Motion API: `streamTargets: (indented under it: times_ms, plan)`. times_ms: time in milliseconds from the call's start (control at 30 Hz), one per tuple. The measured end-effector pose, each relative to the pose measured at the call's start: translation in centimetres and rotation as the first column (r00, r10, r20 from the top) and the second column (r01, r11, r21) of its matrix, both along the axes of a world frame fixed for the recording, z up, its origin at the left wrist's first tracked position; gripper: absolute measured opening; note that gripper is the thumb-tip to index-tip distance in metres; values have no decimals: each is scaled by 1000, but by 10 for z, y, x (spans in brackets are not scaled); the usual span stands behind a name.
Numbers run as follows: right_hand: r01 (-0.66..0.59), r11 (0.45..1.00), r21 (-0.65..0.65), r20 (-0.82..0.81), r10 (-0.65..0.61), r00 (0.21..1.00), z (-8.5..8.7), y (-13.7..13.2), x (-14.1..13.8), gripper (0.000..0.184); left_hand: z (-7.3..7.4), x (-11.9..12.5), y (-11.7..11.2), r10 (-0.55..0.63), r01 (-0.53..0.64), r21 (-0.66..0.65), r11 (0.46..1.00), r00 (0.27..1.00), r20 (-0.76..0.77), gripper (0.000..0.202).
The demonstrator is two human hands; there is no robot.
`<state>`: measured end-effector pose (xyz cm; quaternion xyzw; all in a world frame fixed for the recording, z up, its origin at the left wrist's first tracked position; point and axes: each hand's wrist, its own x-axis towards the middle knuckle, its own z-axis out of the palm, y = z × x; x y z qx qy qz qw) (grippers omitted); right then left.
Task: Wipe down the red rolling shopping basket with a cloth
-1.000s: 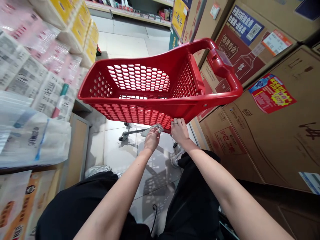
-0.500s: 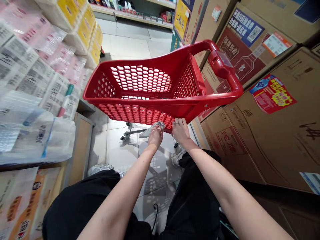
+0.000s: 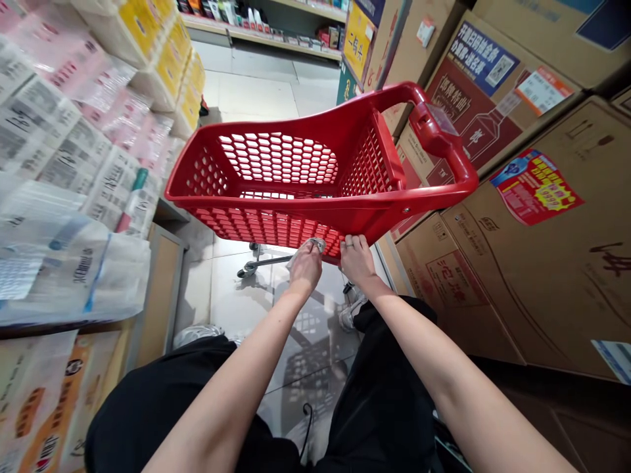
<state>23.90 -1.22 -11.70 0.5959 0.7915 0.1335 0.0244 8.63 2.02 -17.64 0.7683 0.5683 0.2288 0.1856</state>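
Note:
A red plastic shopping cart (image 3: 276,203) with honeycomb openings in its sides stands sideways in front of me, its basket empty and its handle to the right. My left hand (image 3: 305,266) is closed on a pale cloth (image 3: 318,245), pressed against the lower part of the near side wall; most of the cloth is hidden by the fingers. Just to its right, my right hand (image 3: 357,257), with a ring on one finger, grips the lower edge of the cart, fingers curled over the lattice.
Stacked cardboard cartons (image 3: 532,263) line the right side. On the left are wrapped paper packs (image 3: 73,144) on a shelf and yellow-labelled packs (image 3: 167,66) behind. A shelf of small goods (image 3: 266,29) crosses the far end. A cart wheel (image 3: 246,269) rests on the tiled floor.
My left hand has shifted slightly along the cart's side, and the cloth's loose end that hung to the left is now mostly hidden. The right hand and cart stay in place.

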Motion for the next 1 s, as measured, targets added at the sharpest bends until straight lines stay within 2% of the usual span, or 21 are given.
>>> streamTargets:
  times_ms: [100,233,333,400,467,567,667,867,1000]
  plan:
    - [10,1000,8,0,-10,1000,1,0,1,40,1,5,1,-33,33,15,999,999,10,33]
    - [18,1000,11,-13,-18,1000,1,0,5,43,-7,-14,-17,-156,154,37,987,987,33,25]
    - [16,1000,19,-14,-16,1000,1,1,8,43,-13,-33,-25,-106,101,74,992,992,64,31]
    - [8,1000,25,-10,-8,1000,0,1,9,42,-13,-40,-21,-34,28,87,996,997,67,36]
    - [7,1000,17,-11,-7,1000,0,1,9,42,-9,-40,-11,-5,4,46,999,1000,18,38]
    - [20,1000,2,-17,-20,1000,0,2,8,43,1,-30,5,-13,10,-43,999,997,-81,36]
    - [20,1000,11,-19,-20,1000,-1,4,7,42,5,-20,12,-7,4,-40,999,998,-66,35]
    - [51,999,18,-42,-51,998,-1,4,13,39,-2,-29,-3,-126,126,31,992,992,15,28]
    - [53,999,-1,-42,-53,998,-1,3,14,40,5,-34,-10,-88,83,90,993,994,61,36]
